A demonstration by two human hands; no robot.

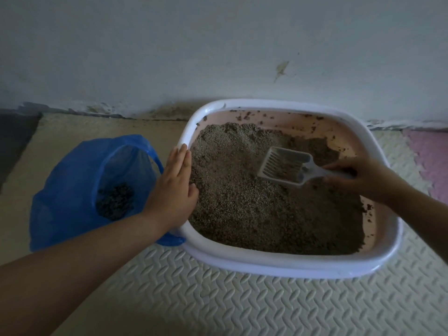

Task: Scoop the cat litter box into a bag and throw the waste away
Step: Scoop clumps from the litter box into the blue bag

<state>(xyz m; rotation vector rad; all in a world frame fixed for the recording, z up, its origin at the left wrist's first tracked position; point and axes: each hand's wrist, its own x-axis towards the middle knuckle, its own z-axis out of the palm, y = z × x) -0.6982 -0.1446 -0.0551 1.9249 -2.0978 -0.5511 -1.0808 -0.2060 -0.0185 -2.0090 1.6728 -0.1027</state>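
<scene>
A white-rimmed litter box [286, 265] with a pink inner wall stands on the floor against the wall, filled with grey-brown litter [242, 204]. My right hand [363, 178] grips the handle of a white slotted scoop [283, 166], whose head lies over the litter with some grains in it. My left hand [174, 187] rests flat on the box's left rim, fingers straight and together. Just left of the box an open blue plastic bag [72, 190] holds a dark heap of scooped waste [116, 201].
The box and bag sit on cream foam floor mats [218, 299] with a ridged pattern; a pink mat [429, 161] lies at the far right. A pale wall [218, 57] runs directly behind the box, with scattered litter along its base.
</scene>
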